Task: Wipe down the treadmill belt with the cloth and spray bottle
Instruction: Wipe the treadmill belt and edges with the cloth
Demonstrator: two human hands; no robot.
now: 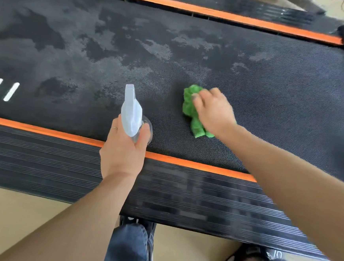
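wiping is in hand: the right hand (213, 111) presses the bunched green cloth (191, 107) on the treadmill belt (283, 93), right of the spray bottle (132, 112) gripped by the left hand (122, 153). next, sweep toward the grey damp patches (153, 48) beyond the bottle.

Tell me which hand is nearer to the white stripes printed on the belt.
Left. The left hand, holding the spray bottle, is nearer the white stripes; the right hand, on the green cloth, is farther right.

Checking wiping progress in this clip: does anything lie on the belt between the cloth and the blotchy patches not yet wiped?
Nothing visible does. The right hand presses the green cloth on the treadmill belt; the blotchy patches lie beyond on bare belt. The left hand holds the spray bottle aside.
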